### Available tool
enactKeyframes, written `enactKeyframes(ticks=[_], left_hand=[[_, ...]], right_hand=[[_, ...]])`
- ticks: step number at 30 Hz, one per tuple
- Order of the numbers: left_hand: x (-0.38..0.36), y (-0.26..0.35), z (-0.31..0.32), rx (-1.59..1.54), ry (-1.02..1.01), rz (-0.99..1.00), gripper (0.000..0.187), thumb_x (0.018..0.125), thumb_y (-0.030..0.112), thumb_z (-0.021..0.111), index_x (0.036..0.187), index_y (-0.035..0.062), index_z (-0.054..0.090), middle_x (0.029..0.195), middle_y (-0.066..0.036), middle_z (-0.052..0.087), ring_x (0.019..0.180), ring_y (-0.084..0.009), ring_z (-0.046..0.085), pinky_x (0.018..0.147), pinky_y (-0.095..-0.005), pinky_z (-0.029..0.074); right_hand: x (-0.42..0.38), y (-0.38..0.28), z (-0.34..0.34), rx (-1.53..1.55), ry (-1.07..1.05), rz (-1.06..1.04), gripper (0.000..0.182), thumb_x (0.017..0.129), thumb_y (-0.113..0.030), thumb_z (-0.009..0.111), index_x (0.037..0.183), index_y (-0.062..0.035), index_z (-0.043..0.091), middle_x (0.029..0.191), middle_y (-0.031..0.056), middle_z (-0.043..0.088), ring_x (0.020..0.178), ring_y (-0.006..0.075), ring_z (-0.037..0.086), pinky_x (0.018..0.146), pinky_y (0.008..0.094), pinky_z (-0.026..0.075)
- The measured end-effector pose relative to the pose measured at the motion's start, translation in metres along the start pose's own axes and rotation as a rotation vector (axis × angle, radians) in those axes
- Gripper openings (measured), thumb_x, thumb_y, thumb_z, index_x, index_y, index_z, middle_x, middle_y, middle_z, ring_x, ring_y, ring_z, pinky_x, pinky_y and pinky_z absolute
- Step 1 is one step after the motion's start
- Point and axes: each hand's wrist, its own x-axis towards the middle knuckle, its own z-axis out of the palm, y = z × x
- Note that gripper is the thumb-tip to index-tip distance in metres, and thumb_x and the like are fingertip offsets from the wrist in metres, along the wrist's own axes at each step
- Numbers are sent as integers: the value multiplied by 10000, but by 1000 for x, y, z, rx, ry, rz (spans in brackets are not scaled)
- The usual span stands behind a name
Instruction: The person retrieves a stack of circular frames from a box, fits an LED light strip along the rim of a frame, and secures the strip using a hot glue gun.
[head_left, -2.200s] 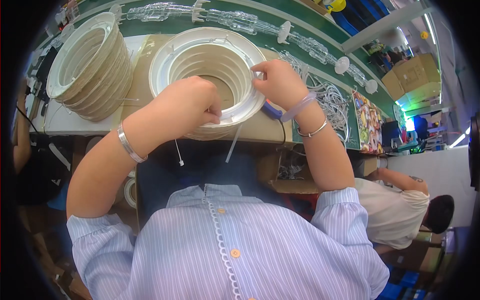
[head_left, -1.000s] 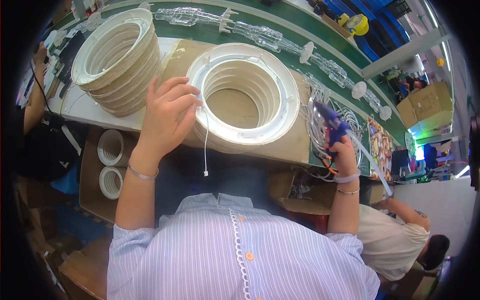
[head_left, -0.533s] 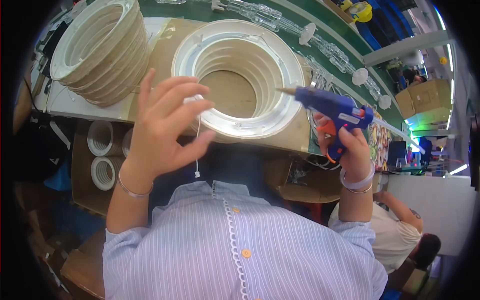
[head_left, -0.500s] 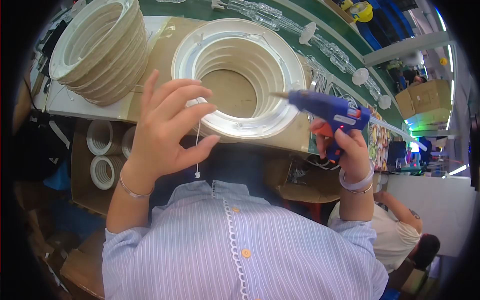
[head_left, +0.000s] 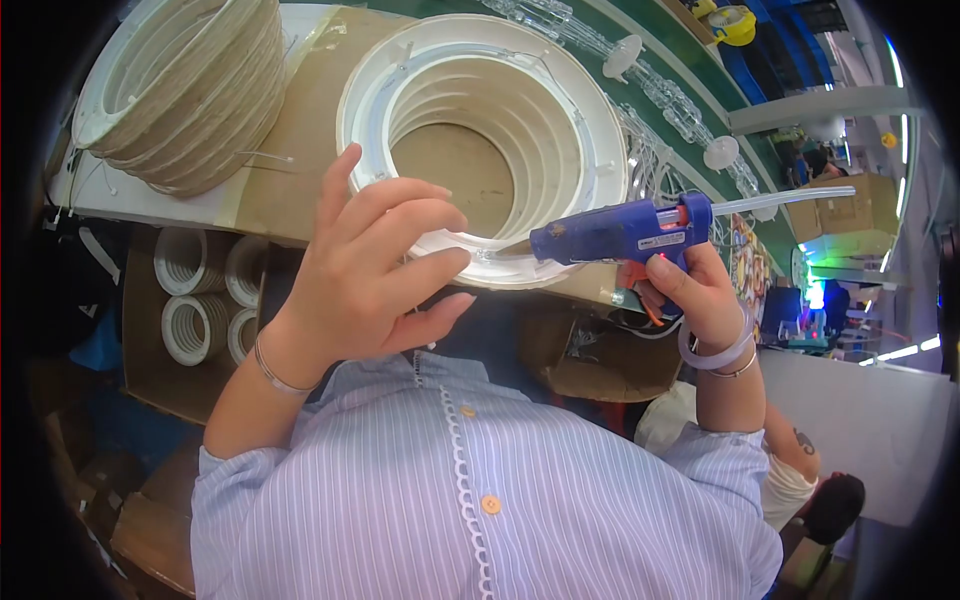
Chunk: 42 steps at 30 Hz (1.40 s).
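My right hand point(head_left: 702, 296) is wrapped round the grip of a blue glue gun point(head_left: 610, 232), and a clear glue stick point(head_left: 790, 198) juts from its back end. The gun's nozzle reaches the inner front rim of a white ring-shaped stack point(head_left: 600, 140), which stands on the cardboard with its ribbed hollow facing up. Over the front left of that rim is my left hand point(head_left: 375, 265), its fingers stretched and apart, the fingertips close to the nozzle. A thin white wire end shows just below my left thumb; the rest of it is hidden by the hand.
On the left of the table stands another stack of rings point(head_left: 190, 110) with loose wires. Below it, a cardboard box point(head_left: 140, 345) holds several smaller ribbed rings. Clear plastic pieces point(head_left: 665, 95) line the green surface behind. A person point(head_left: 790, 470) sits at the lower right.
The glue gun has come down and left, its nozzle going from above the ring's opening to the front rim. My left hand has moved right, towards the nozzle.
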Motion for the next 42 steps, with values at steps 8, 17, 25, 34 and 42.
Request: enactKeyframes(ticks=[8, 17, 25, 34, 42], left_hand=[[-4, -6, -2, -49, 76, -14, 225, 698, 318, 574, 773, 108, 605, 870, -38, 556, 883, -226, 524, 979, -466, 199], [-11, -15, -8, 49, 181, -30, 354, 786, 409, 424, 796, 119, 628, 897, -56, 556, 893, -244, 507, 970, -420, 210], [-14, -14, -7, 48, 194, -32, 326, 786, 385, 430, 786, 125, 628, 906, -57, 554, 908, -244, 505, 968, -416, 213], [-17, -14, -7, 51, 189, -49, 309, 783, 372, 440, 783, 127, 628, 911, -57, 553, 917, -244, 505, 969, -415, 213], [-17, -12, -7, 62, 196, -59, 295, 784, 365, 450, 783, 131, 629, 910, -53, 553, 914, -244, 504, 969, -413, 215]], right_hand=[[-1, -1, -2, -43, -5, 30, 301, 802, -176, 544, 1044, -5, 487, 778, 70, 562, 546, 62, 445, 469, 183, 340], [-2, 3, 0, -7, 65, 16, 314, 794, -167, 552, 1052, -4, 482, 765, 57, 555, 555, 58, 451, 478, 176, 340], [2, -4, 0, -61, -17, 19, 300, 781, -185, 574, 1012, -9, 501, 742, 45, 542, 557, 60, 453, 477, 182, 336], [0, -4, 6, -52, 85, 10, 283, 785, -189, 565, 986, 1, 501, 651, 9, 484, 531, 67, 419, 478, 188, 326], [4, -5, 8, -47, 66, -18, 294, 785, -181, 569, 1005, 1, 499, 651, -1, 480, 542, 62, 420, 480, 189, 322]])
